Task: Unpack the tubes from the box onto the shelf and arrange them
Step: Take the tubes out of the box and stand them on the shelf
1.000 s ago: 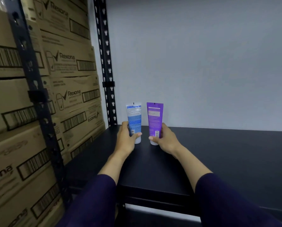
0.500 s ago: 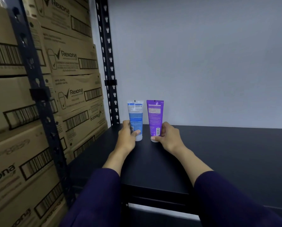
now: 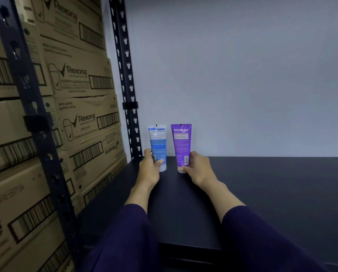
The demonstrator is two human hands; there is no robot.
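Observation:
Two tubes stand upright on their caps, side by side, near the back left of the dark shelf (image 3: 272, 185). My left hand (image 3: 149, 167) grips the lower part of the blue and white tube (image 3: 158, 140). The purple tube (image 3: 181, 141) is to its right, and my right hand (image 3: 197, 165) holds it by its lower part and cap. A narrow gap separates the two tubes. No unpacking box shows in this view.
Stacked Rexona cartons (image 3: 79, 118) fill the bay to the left, behind dark perforated uprights (image 3: 127, 85). A pale wall (image 3: 242, 75) backs the shelf. The shelf's front edge (image 3: 187, 246) runs below my forearms.
Both hands have pushed the tubes slightly farther back on the shelf, still holding them. The camera has moved closer.

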